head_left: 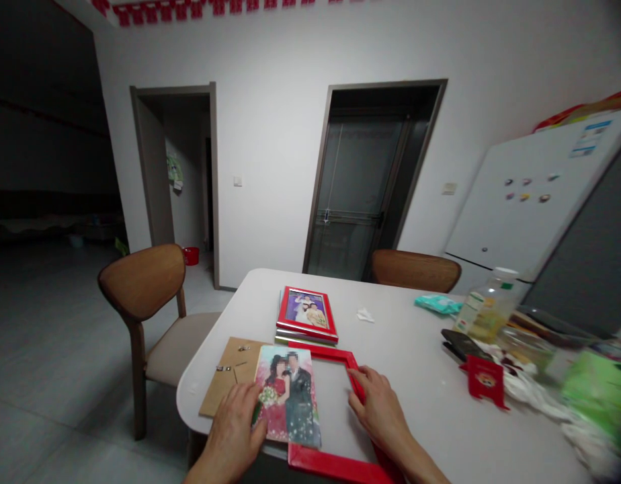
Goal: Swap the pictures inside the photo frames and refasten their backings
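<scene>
In the head view, the work seems to be at a middle stage, with the parts of one picture frame lying separate. The red frame (335, 462) lies flat on the tabletop (406, 356), and white surface shows through its opening. The photo (293, 400) of a couple lies over the left side of this frame, not fitted inside it. The brown board (227, 363), with small metal clips, lies to the left, partly under the photo. So the opening is done, but these parts are not joined. Behind them, a framed picture (308, 312) looks complete, on top of a small pile.

The left hand (234, 420) is at the left edge of the photo, with its fingers bent there; I cannot tell if they really pinch it. The right hand (380, 403) has its fingers closed around the right side of the red frame.

This hand covers part of that side, and the photo hides most of the left side. The frame's lower right corner is cut off by the picture edge. What lies under the framed picture is hard to make out.
</scene>
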`<state>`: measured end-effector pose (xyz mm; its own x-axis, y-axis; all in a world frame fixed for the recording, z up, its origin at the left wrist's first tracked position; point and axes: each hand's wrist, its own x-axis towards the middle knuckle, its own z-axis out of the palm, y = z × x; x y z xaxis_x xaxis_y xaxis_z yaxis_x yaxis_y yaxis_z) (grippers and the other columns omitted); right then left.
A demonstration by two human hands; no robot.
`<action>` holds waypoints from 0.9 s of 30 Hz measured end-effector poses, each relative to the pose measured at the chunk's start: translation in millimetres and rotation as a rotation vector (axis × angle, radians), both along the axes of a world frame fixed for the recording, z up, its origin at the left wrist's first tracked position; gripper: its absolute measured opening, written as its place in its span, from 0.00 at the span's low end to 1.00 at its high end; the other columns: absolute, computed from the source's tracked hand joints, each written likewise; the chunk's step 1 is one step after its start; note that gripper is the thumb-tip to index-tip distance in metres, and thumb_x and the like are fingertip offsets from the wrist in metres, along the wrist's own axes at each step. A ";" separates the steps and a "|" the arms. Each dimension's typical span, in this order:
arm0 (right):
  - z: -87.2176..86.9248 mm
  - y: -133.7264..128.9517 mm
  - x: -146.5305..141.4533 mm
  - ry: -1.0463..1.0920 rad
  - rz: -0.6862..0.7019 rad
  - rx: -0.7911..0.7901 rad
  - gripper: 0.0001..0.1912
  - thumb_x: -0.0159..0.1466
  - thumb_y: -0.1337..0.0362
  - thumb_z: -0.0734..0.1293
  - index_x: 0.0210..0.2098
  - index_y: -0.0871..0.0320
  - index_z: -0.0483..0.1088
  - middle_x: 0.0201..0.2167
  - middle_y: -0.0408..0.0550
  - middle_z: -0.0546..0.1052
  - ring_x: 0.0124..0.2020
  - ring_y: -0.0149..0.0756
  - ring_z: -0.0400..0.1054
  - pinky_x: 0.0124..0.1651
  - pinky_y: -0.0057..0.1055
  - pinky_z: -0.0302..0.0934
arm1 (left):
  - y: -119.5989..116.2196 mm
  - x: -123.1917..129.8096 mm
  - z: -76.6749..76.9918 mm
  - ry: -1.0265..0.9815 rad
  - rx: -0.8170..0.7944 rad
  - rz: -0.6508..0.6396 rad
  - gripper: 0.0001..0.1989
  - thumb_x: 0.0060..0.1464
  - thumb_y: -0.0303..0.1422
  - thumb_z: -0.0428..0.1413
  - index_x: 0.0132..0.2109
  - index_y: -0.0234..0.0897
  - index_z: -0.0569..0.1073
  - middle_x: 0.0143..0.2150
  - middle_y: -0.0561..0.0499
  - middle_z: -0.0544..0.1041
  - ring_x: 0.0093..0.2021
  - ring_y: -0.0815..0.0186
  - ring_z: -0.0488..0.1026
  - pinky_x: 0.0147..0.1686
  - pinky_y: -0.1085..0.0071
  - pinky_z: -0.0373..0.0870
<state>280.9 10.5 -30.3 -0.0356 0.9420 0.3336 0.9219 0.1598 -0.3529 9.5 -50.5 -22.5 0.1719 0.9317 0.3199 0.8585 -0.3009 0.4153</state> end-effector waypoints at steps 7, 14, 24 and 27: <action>-2.6 -1.7 -44.8 0.642 0.214 -0.227 0.22 0.51 0.62 0.61 0.45 0.61 0.65 0.30 0.48 0.73 0.27 0.34 0.66 0.33 0.30 0.59 | -2.9 14.8 0.6 -0.033 -0.025 -0.113 0.18 0.46 0.30 0.49 0.47 0.35 0.68 0.49 0.43 0.69 0.51 0.59 0.63 0.51 0.61 0.59; 13.5 -0.7 -87.6 1.167 0.246 -0.367 0.31 0.48 0.67 0.62 0.52 0.63 0.55 0.16 0.34 0.63 0.16 0.25 0.56 0.19 0.22 0.49 | 2.0 35.0 -2.7 -0.021 -0.067 -0.162 0.32 0.36 0.26 0.52 0.54 0.28 0.61 0.58 0.38 0.58 0.57 0.52 0.53 0.55 0.53 0.52; 47.7 -10.0 -95.0 1.281 0.190 -0.267 0.27 0.51 0.57 0.64 0.49 0.58 0.59 0.37 0.48 0.70 0.34 0.34 0.65 0.32 0.28 0.60 | 13.4 44.4 30.4 -0.746 0.189 -0.034 0.17 0.52 0.28 0.43 0.49 0.34 0.65 0.47 0.46 0.72 0.48 0.63 0.67 0.49 0.65 0.63; 31.5 -9.7 -91.7 1.413 0.172 -0.466 0.24 0.51 0.56 0.63 0.46 0.58 0.61 0.38 0.49 0.71 0.33 0.33 0.67 0.34 0.28 0.61 | 5.7 54.4 34.0 -0.906 0.152 0.018 0.16 0.53 0.33 0.45 0.48 0.33 0.66 0.46 0.45 0.72 0.47 0.62 0.68 0.48 0.66 0.63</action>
